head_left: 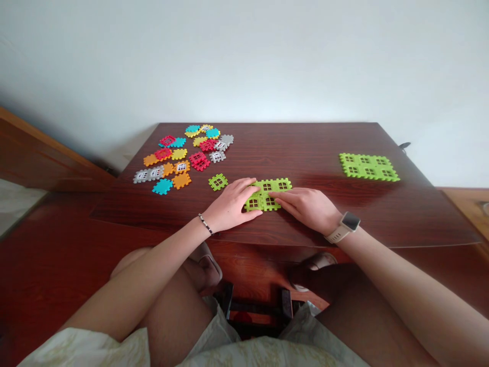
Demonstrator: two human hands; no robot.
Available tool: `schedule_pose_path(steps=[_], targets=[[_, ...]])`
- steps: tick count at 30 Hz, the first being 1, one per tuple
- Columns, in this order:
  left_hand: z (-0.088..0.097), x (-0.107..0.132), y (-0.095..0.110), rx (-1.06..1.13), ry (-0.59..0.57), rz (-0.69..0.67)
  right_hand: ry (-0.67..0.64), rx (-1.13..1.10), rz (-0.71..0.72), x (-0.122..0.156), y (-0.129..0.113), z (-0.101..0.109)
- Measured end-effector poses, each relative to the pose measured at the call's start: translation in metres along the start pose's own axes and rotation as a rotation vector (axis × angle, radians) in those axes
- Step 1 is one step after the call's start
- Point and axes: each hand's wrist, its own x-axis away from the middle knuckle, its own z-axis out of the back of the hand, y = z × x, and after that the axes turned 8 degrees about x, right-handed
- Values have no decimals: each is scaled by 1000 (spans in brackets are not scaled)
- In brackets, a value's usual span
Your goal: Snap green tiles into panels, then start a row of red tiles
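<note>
In front of me on the table lies a panel of green interlocking window tiles point(267, 187), joined in two rows. My left hand point(233, 204) grips its left end, fingers over the top and thumb along the near edge. From the right, my right hand point(311, 208) has its fingers closed together at the panel's near right part, fingertips pressing on the tiles. Both hands hide portions of the panel, so the tile at its near right corner is covered. One loose green window tile point(218, 182) lies just left of the panel, close to my left hand.
A finished-looking green panel point(369, 167) of window tiles lies at the table's right. Loose tiles in red, blue, yellow, grey and orange point(181, 180) are scattered at the left. The dark wooden table point(298, 148) meets a white wall point(267, 61) behind.
</note>
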Motion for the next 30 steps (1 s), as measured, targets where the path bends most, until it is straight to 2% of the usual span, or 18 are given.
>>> schedule_pose_path(steps=[30], targets=[[-1,1,0,-42,-1,-13,-70,22,-7,-6,-12,5]])
